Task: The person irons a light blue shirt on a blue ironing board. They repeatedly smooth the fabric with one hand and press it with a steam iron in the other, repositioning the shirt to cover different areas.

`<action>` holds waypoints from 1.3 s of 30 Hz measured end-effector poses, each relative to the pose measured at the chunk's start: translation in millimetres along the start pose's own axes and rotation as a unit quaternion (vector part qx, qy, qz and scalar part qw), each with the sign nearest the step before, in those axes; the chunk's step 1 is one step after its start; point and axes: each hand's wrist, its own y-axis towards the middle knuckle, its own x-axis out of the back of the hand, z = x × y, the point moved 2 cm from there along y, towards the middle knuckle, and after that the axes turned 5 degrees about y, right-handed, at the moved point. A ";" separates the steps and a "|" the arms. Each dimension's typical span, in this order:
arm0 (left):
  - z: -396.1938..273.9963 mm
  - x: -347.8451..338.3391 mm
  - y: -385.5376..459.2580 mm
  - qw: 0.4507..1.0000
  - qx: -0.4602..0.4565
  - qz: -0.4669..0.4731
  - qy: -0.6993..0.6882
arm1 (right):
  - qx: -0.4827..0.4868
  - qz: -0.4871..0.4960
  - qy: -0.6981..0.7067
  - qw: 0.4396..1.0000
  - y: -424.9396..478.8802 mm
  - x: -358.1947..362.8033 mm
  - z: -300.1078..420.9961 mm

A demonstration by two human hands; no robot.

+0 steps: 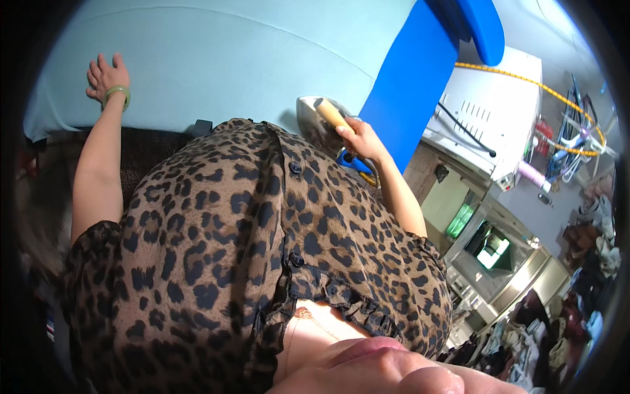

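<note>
A light blue-green cloth (pixel 226 59) is spread over a blue-covered ironing surface (pixel 408 83). At the far left my left hand (pixel 108 78) lies on the cloth with its fingers apart, a green bangle (pixel 118 93) around its wrist. My right hand (pixel 363 139) grips the pale cylindrical handle (pixel 330 113) of an iron (pixel 307 115). The iron's silvery metal body is near the cloth's front edge, close to my body. Whether its sole touches the cloth cannot be seen.
Beyond the blue surface stands a white machine housing (pixel 497 108) with vent slots. A yellow banded hose (pixel 531 81) runs past it to a cluster of hangers (pixel 573 143). A pink thread cone (pixel 534 176) is nearby. Piled clothes (pixel 531 340) fill the lower right.
</note>
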 end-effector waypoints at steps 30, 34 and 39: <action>-105.5 7.4 0.1 0.997 0.031 0.058 0.034 | 0.051 0.028 -0.084 0.995 89.9 -102.8 161.8; -126.6 39.2 -33.9 0.964 0.001 0.261 -0.046 | 0.078 0.008 -0.051 0.996 84.9 -102.2 164.9; -68.0 76.9 -28.2 0.976 -0.153 0.155 0.017 | 0.127 -0.072 0.061 0.987 96.6 -92.7 185.9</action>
